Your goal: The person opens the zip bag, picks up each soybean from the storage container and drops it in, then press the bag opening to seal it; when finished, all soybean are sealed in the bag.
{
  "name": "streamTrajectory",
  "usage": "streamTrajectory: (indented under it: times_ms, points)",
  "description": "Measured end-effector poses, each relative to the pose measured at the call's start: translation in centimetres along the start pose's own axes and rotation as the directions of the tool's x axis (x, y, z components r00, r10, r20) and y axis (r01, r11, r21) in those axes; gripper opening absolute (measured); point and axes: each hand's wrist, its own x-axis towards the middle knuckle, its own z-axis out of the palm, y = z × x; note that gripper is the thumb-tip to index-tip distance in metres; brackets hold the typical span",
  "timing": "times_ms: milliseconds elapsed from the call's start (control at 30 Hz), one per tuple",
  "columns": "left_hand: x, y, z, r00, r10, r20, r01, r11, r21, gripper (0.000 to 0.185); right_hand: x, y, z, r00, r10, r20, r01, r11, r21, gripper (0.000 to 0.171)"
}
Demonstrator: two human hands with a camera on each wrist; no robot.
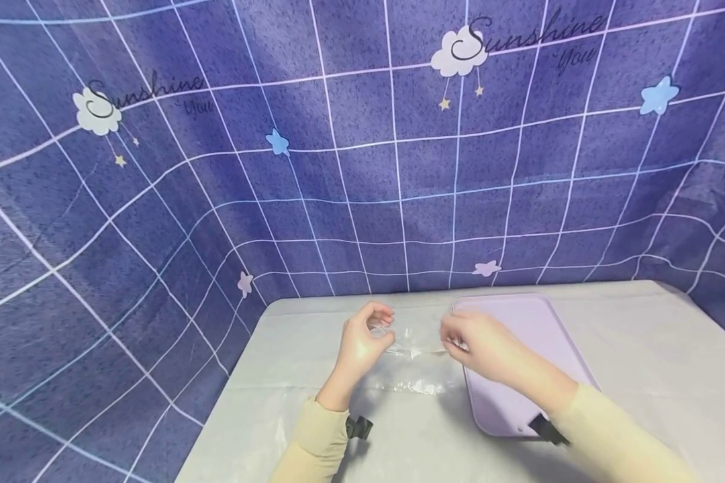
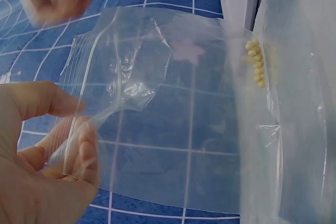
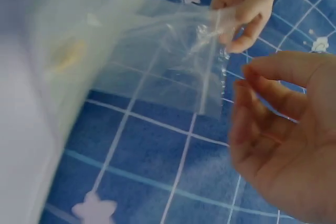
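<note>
Just left of the lilac tray point(image 1: 538, 322), the left hand point(image 1: 362, 342) pinches a clear zip bag point(image 2: 173, 114) by its mouth, holding it up; the right hand point(image 1: 477, 345), fingers loosely parted, holds nothing beside it.

A clear plastic zip bag point(image 2: 157, 103), thin, glossy and creased, catches the light where it crumples. The table cover point(image 1: 640, 349) looks like smooth grey sheeting with a faint sheen. A lilac tray point(image 1: 538, 322) appears matt, smooth plastic. The checked blue backdrop point(image 1: 217, 168) looks like speckled, wrinkled cloth.
</note>
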Motion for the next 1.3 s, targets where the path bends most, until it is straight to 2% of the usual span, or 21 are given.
streamTrajectory:
  times_ms: [100, 233, 333, 433, 633, 900, 1000, 1100, 1300]
  points:
    - [0.1, -0.1, 0.0, 1.0, 0.001, -0.005, -0.001, 1.0, 0.011, 0.035, -4.1, 0.8, 0.2, 0.993, 0.022, 0.114, -0.019, 0.999, -0.031, 0.024]
    - [0.1, -0.1, 0.0, 1.0, 0.007, -0.009, -0.007, 1.0, 0.018, 0.035, -8.8, 2.4, 1.4, 0.952, 0.109, 0.285, -0.108, 0.994, -0.018, 0.026]
    - [0.1, -0.1, 0.1, 1.0, 0.011, -0.007, -0.011, 1.0, 0.011, 0.035, -10.8, 3.0, 2.2, 0.925, 0.181, 0.334, -0.194, 0.981, 0.006, 0.029]
    - [0.0, -0.1, 0.0, 1.0, 0.008, -0.008, -0.008, 1.0, 0.014, 0.035, -11.5, 3.2, 2.7, 0.915, 0.219, 0.34, -0.243, 0.969, 0.031, 0.032]
    - [0.0, 0.3, -0.1, 1.0, -0.001, -0.005, 0.001, 1.0, 0.031, 0.034, -11.6, 2.9, 2.8, 0.895, 0.264, 0.361, -0.31, 0.947, 0.077, 0.033]
    - [-0.1, 0.6, -0.1, 1.0, 0.004, -0.004, -0.004, 1.0, 0.001, 0.034, -11.5, 3.0, 2.7, 0.902, 0.25, 0.353, -0.301, 0.949, 0.097, 0.04]
    - [-0.1, 0.5, 0.1, 1.0, 0.01, -0.005, -0.01, 1.0, 0.008, 0.034, -11.1, 3.4, 2.6, 0.93, 0.202, 0.307, -0.245, 0.963, 0.11, 0.041]
    - [0.0, 0.5, 0.2, 1.0, 0.014, -0.006, -0.014, 1.0, 0.016, 0.034, -9.7, 3.6, 1.8, 0.962, 0.136, 0.235, -0.17, 0.977, 0.129, 0.039]
    - [0.0, 0.4, 0.2, 1.0, 0.02, -0.003, -0.02, 1.0, 0.008, 0.034, -3.7, 1.4, -2.1, 0.987, 0.088, 0.132, -0.111, 0.979, 0.172, 0.036]
